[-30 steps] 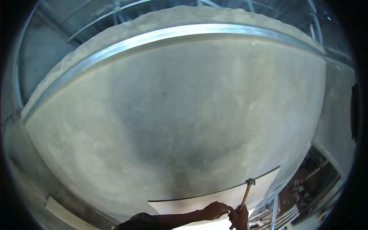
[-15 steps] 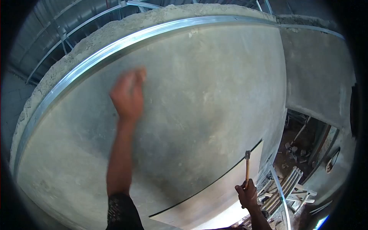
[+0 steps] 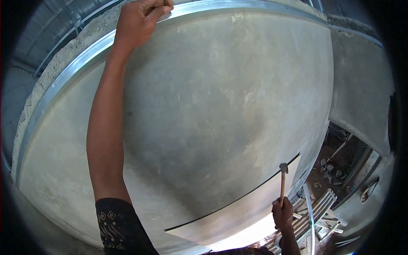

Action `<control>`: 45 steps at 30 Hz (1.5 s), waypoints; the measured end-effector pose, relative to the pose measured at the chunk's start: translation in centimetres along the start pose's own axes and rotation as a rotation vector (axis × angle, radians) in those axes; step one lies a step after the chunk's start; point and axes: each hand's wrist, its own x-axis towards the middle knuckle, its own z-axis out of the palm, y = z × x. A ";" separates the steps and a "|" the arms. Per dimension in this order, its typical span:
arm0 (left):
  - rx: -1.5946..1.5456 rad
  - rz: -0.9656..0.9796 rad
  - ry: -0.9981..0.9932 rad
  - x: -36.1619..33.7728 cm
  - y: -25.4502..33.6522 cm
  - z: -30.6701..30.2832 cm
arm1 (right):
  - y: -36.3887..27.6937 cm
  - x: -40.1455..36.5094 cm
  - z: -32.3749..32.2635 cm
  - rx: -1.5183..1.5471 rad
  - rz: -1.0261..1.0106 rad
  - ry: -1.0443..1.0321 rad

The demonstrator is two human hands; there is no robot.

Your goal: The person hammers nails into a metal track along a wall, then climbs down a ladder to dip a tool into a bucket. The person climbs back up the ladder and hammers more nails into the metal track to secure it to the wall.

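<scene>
My left hand [image 3: 138, 21] is raised to the metal channel [image 3: 204, 6] that runs along the top of the grey plastered wall [image 3: 204, 93]. Its thumb and fingers are pinched together at the channel, and what they hold is too small to name. Low on the right, my right hand [image 3: 283, 213] is wrapped round the wooden handle of a hammer [image 3: 283, 182]. The hammer stands upright with its head at the top, in front of a pale board [image 3: 238, 221] at the foot of the wall.
At the lower right, bamboo or wooden poles [image 3: 312, 212] and a metal strip [image 3: 309, 216] stand near an opening with rubble [image 3: 329, 168]. A second plastered wall [image 3: 361, 85] adjoins on the right. Metal roof framing [image 3: 55, 38] shows at the upper left.
My left hand has moved up from in front of the wall to the metal channel. The hammer is still in my right hand, and the view has shifted slightly.
</scene>
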 end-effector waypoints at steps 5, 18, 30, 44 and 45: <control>-0.030 -0.012 0.083 0.1 2.4 0.2 | -6.9 2.8 0.1 -0.023 -0.228 -0.056; 0.121 0.107 0.074 0.4 -1.1 1.5 | -29.5 9.9 4.8 -0.040 -0.970 0.026; 0.000 -0.012 0.024 0.2 2.1 0.5 | -37.9 12.2 9.1 0.261 -1.337 0.232; 0.005 0.185 0.037 0.4 0.2 0.6 | -38.3 14.1 8.5 -0.122 -1.069 0.158; 0.009 0.185 0.042 0.5 -0.3 0.7 | -38.3 13.8 8.4 -0.123 -1.075 0.157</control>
